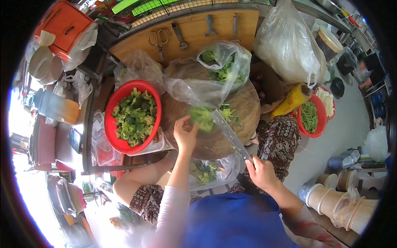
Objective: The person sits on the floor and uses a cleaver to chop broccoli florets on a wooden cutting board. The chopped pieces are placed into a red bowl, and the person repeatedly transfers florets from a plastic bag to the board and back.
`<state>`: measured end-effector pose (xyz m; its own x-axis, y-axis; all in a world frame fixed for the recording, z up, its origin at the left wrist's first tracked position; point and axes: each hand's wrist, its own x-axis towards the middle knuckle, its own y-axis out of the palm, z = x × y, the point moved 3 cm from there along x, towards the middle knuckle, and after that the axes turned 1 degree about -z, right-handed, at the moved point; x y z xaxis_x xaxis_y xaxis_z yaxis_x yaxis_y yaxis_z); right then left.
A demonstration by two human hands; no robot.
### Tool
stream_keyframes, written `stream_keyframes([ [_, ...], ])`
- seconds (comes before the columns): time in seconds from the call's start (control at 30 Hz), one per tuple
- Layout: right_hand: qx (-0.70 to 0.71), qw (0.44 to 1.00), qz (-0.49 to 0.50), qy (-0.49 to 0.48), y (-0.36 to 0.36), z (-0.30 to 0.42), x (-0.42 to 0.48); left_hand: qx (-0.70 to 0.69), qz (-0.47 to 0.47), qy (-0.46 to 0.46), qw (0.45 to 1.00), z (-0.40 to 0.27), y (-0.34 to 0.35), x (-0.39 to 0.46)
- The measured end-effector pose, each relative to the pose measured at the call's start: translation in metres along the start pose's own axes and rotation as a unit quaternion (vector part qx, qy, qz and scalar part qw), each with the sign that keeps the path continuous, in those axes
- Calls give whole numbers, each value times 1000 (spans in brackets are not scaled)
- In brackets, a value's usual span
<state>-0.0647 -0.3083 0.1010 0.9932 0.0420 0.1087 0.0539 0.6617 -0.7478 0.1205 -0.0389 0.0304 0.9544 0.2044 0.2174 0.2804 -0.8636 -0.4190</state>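
My right hand (261, 172) grips the handle of a long knife (229, 132), whose blade lies over the round wooden chopping block (214, 145). At the blade's far end sits a head of broccoli (202, 118), with small green bits to its right. My left hand (186, 130) is at the broccoli's left side, fingers apart; whether the fingertips touch it I cannot tell. Left of the block, a red plastic basin (108, 131) holds many cut broccoli florets (133, 117). A clear plastic bag (228, 66) with more broccoli lies on the block's far side.
Below the block is an open plastic bag (232, 166) with broccoli pieces. Scissors (159, 38) and peelers hang on a wooden board (195, 28). A red basin of green beans (322, 124) stands at the right, near stacked round tubs (330, 198). Another person (372, 71) is at the far right.
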Motion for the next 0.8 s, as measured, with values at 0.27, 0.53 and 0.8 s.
stream_keyframes([
  [0.27, -40, 997, 58, 18, 19, -2, 36, 14, -6, 37, 999, -11, 7, -2],
  [0.53, -21, 999, -10, -23, 12, 6, 21, -12, -17, -6, 1000, 0, 14, -5],
  [0.8, -59, 994, 82, 28, 25, -7, 32, -10, -13, 11, 1000, -6, 15, -4],
])
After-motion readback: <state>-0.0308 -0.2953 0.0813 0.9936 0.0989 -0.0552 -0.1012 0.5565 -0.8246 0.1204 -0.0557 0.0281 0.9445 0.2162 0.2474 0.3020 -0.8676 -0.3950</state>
